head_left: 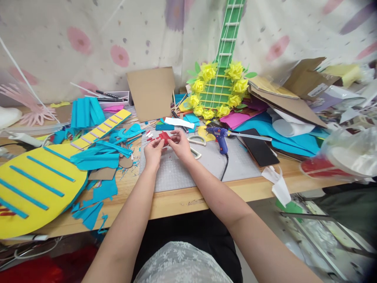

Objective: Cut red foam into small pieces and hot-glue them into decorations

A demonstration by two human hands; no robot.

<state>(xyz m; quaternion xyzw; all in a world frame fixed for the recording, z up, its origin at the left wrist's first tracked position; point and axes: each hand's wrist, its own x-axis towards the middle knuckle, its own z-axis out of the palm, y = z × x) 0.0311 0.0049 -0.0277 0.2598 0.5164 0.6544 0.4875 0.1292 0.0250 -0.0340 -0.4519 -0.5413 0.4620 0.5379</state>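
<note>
Between my two hands is a small piece of red crepe paper (pixel 164 136), held above the grey cutting mat (pixel 182 179). My left hand (pixel 153 152) pinches its lower left side between thumb and finger. On the right side, my right hand (pixel 180 144) has its fingers closed on the same red piece. Just right of that hand, the pale handles of a pair of scissors (pixel 198 140) lie on the mat; their blades are hidden. Small red and white scraps (pixel 149 135) lie behind my left hand. A white strip (pixel 179 123) rests beyond my hands.
A blue glue gun (pixel 219 138) with its cord stands right of the scissors, near a black phone (pixel 260 147). Left lies a yellow paper guitar (pixel 35 188) among blue scraps (pixel 100 192). Behind stand a cardboard sheet (pixel 151 92) and a green flowered guitar (pixel 225 57).
</note>
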